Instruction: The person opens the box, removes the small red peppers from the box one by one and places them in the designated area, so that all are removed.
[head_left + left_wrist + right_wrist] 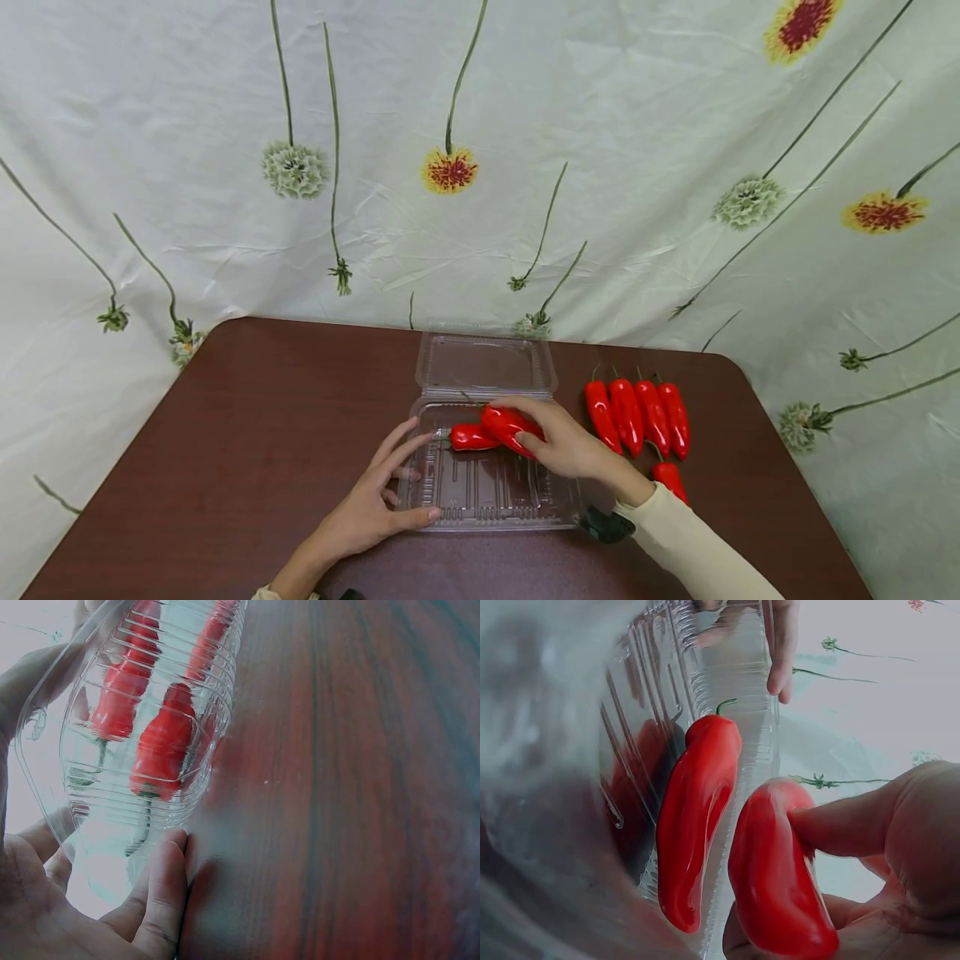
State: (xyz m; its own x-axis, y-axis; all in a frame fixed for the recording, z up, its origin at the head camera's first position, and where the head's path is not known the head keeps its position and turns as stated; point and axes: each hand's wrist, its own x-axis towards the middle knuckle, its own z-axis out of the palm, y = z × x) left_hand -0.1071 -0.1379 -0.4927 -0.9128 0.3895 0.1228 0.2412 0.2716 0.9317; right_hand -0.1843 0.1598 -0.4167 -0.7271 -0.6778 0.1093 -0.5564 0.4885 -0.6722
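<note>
A clear plastic clamshell container point(495, 500) stands with its lid raised. Inside, one red chili pepper point(472, 437) lies crosswise near the back; the right wrist view shows this pepper point(697, 817) with its green stem. Over the tray, my right hand point(562, 437) pinches a second red chili pepper point(510, 427) between thumb and fingers; close up, the gripped pepper point(776, 874) is beside the first. My left hand point(375, 496) spreads its fingers along the container's left side, with the thumb at the near rim. Through the plastic wall in the left wrist view, red peppers point(165, 746) show.
Right of the container, several red chili peppers point(626, 412) lie in a row on the brown table point(247, 450). Another pepper point(670, 479) lies nearer, partly behind the right forearm. A flowered cloth point(375, 167) hangs behind the table.
</note>
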